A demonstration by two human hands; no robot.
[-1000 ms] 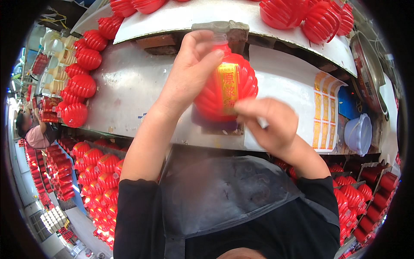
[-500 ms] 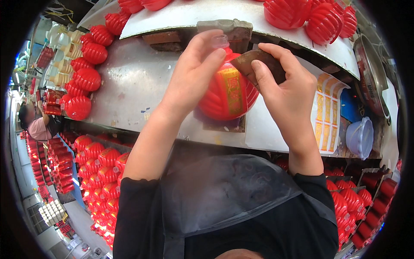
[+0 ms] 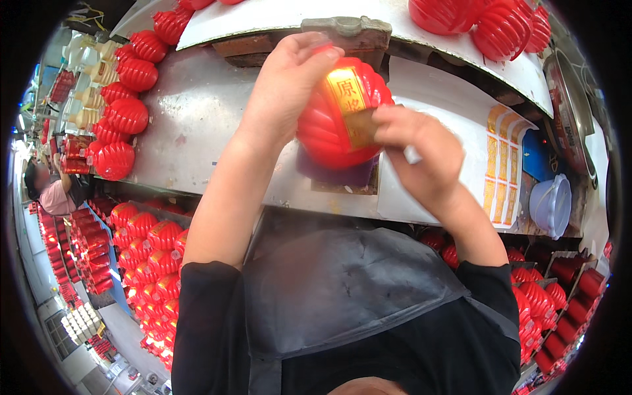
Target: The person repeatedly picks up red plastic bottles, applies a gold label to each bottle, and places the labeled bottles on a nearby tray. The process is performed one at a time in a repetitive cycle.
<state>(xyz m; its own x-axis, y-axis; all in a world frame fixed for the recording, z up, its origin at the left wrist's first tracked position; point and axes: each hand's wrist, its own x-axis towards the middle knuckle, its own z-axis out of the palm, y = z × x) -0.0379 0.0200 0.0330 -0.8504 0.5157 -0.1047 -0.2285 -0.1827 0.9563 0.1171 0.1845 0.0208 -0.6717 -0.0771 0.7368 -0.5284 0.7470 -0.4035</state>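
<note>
A round, ribbed red bottle (image 3: 321, 137) is held up and tilted over the worktable. My left hand (image 3: 282, 85) is closed around its neck at the top. Down the side facing me runs a gold label (image 3: 346, 85) with red edging. My right hand (image 3: 426, 145), somewhat blurred, pinches a dark flat scraper (image 3: 362, 125). Its edge lies against the lower part of the label. Beneath the bottle, a dark purplish pad (image 3: 336, 172) sits on the table.
Red bottles (image 3: 128, 117) line the table's left end; more (image 3: 500, 31) stand on the white board at the back. To the right lie a sheet of gold labels (image 3: 502, 168) and a pale blue bucket (image 3: 550, 205). Far left, another person (image 3: 58, 196) is at work.
My right hand has brought the scraper down from the bottle's upper right onto the lower label. The bottle has tilted and been raised slightly, with my left hand still at its neck.
</note>
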